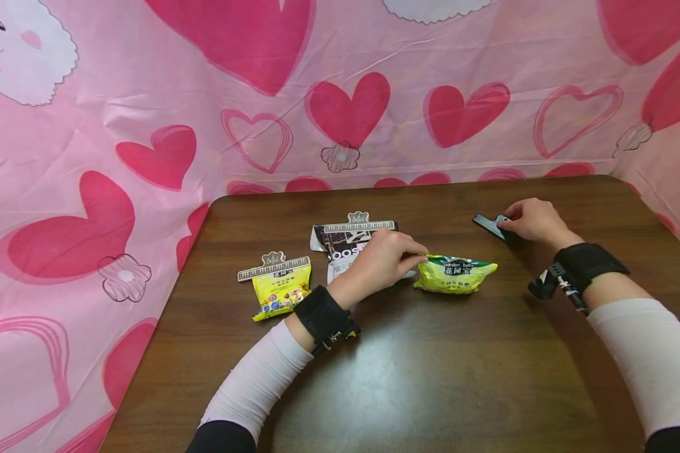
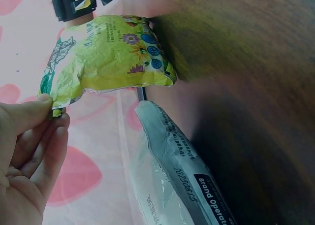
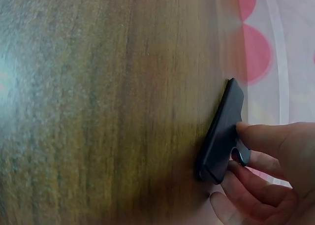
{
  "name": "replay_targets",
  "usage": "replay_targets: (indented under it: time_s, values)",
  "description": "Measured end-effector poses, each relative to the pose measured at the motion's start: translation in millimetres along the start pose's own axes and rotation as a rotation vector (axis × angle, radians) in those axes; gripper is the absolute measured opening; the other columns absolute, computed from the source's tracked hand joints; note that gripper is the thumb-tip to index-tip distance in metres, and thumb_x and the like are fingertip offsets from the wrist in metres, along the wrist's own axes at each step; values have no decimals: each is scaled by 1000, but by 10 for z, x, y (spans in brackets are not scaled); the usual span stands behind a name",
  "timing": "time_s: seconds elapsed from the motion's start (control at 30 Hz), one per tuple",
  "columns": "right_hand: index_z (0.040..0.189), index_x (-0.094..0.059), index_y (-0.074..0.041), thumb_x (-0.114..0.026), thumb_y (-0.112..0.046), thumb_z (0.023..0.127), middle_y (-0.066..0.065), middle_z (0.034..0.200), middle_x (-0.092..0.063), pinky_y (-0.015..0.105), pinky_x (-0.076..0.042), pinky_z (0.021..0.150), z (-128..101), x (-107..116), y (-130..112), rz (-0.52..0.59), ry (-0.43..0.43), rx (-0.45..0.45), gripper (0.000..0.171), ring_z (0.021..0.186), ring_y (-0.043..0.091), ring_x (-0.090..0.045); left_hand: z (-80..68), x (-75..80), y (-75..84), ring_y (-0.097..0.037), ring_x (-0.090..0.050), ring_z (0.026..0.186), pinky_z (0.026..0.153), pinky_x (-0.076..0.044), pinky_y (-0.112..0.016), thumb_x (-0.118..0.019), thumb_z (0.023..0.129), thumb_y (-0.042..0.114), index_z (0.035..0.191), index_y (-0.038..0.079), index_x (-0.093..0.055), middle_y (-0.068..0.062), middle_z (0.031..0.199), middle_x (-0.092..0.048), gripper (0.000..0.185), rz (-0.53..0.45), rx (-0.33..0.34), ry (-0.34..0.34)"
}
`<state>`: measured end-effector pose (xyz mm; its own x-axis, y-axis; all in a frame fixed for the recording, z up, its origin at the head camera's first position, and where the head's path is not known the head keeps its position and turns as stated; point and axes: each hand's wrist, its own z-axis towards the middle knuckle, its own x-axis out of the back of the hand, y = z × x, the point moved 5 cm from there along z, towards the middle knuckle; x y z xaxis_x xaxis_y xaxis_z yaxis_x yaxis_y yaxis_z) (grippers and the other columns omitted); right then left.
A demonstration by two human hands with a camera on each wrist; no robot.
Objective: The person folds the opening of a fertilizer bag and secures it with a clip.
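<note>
My left hand (image 1: 384,257) pinches the upper left corner of a yellow-green packet (image 1: 456,277), which stands on the table. In the left wrist view the thumb and fingers meet at the corner of that packet (image 2: 113,55). Over at the right, my right hand (image 1: 535,220) holds a black wide-jawed clip (image 1: 490,226) by its handle side. The right wrist view shows the thumb on this clip (image 3: 224,131) and fingers under it, close to the tabletop.
A black-and-white packet (image 1: 340,251) with a silver piano-patterned clip (image 1: 359,225) along its top lies behind my left hand, partly hidden. Left of it is a yellow packet (image 1: 283,289) with a similar clip (image 1: 274,267). Pink heart-printed cloth (image 1: 430,56) hangs behind the brown table (image 1: 374,390).
</note>
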<state>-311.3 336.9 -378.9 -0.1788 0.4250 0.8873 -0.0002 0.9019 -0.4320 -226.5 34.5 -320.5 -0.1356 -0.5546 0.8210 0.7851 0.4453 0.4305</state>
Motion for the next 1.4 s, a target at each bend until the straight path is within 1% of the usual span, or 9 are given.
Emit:
replay_targets:
  time_s: [0.33, 0.6, 0.9, 1.07, 1.2, 1.4]
  values:
    - [117, -63, 8, -64, -25, 95, 31, 108, -64, 55, -45, 82, -6, -15, -7, 9, 9, -9, 40, 96, 42, -53, -9, -2, 1, -6, -70, 79, 73, -53, -18, -69, 94, 16, 100, 12, -79, 0, 92, -77, 13, 3, 8, 5]
    - [109, -66, 6, -66, -25, 94, 26, 99, -65, 48, -42, 76, -33, 10, -10, 5, 28, 0, 34, 91, 39, -52, -12, -18, 1, -6, -70, 79, 75, -53, -18, -69, 94, 16, 101, 13, -79, 0, 92, -77, 13, 5, 6, 2]
    - [109, -67, 4, -63, -24, 95, 26, 103, -67, 47, -46, 76, -64, 60, -61, -6, 37, 16, 31, 92, 38, -57, -25, -19, -3, -7, -70, 78, 75, -54, -18, -69, 94, 17, 100, 13, -79, 0, 91, -77, 13, 17, -1, 8]
    - [106, -67, 2, -65, -23, 95, 24, 100, -69, 39, -47, 69, -100, 86, -113, -2, 35, 33, 28, 86, 33, -59, -25, -28, -7, -7, -71, 80, 76, -54, -19, -68, 94, 17, 100, 13, -79, 0, 91, -77, 13, 18, -1, 6]
    - [106, -68, 2, -66, -22, 94, 25, 101, -70, 32, -47, 64, -119, 105, -131, 2, 49, 49, 27, 82, 31, -61, -25, -32, -9, -7, -71, 80, 76, -54, -20, -68, 94, 17, 100, 13, -79, 0, 91, -77, 13, 24, -4, 3]
    - [108, -67, 3, -67, -22, 94, 27, 103, -70, 35, -54, 64, -140, 152, -173, 38, 55, 61, 29, 77, 26, -65, -26, -34, -25, -7, -70, 79, 74, -54, -19, -68, 94, 17, 102, 12, -79, -1, 93, -77, 14, 12, 17, -12]
